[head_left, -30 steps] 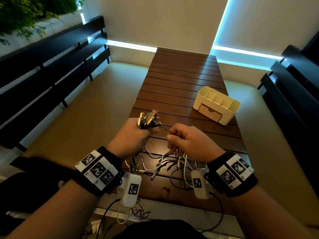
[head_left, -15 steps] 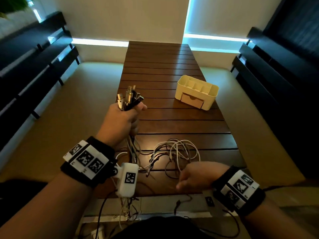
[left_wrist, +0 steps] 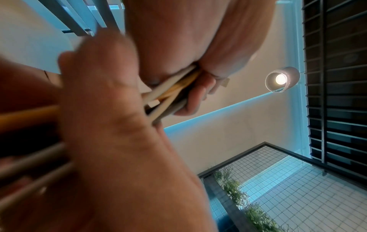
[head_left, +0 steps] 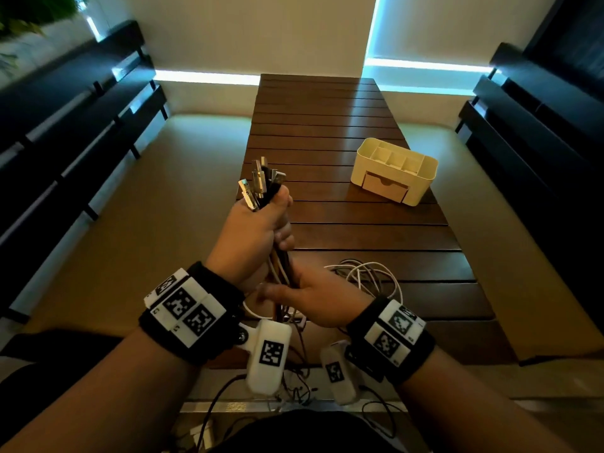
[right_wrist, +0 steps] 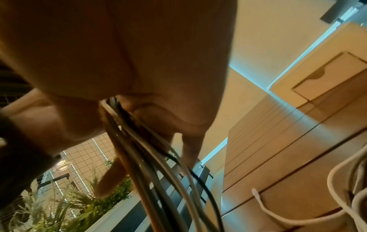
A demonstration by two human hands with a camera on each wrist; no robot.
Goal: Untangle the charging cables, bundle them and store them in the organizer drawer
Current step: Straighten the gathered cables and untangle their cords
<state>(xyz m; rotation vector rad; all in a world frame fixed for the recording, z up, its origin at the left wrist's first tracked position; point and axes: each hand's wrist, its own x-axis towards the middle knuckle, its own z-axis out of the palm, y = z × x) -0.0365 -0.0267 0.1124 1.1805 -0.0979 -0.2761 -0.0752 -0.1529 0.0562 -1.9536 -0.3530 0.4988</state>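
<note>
Dark wooden slats make up the tabletop, with black benches along either side. Toward its right edge stands the cream organizer, its drawer closed and facing the person. Nearer, a loose coil of white cable lies on the slats. Raised above the near edge, the left hand is clenched around a bunch of charging cables, their plugs sticking up from the fist. Just below, the right hand wraps the hanging strands.
</note>
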